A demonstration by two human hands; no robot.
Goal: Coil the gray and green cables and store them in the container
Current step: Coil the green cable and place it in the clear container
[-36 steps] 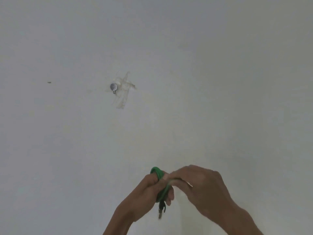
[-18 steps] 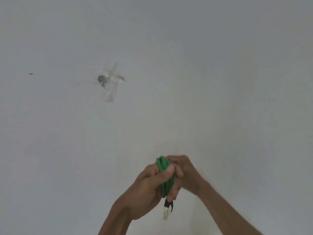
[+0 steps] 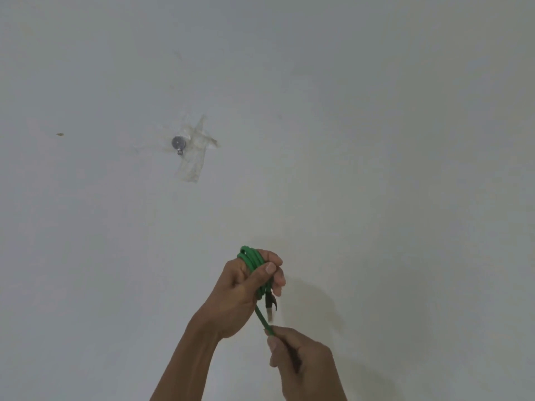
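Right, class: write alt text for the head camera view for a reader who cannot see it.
The left hand holds a coiled green cable while the right hand pulls its loose end taut below. Behind is a pale wall with a taped metal fixture.

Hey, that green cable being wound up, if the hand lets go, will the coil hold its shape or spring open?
Probably it loosens: the green cable forms tight loops only under the left hand grip. It looks flexible yet springy, since the free strand runs straight to the right hand. Likely light; the plug end just dangles below the coil.
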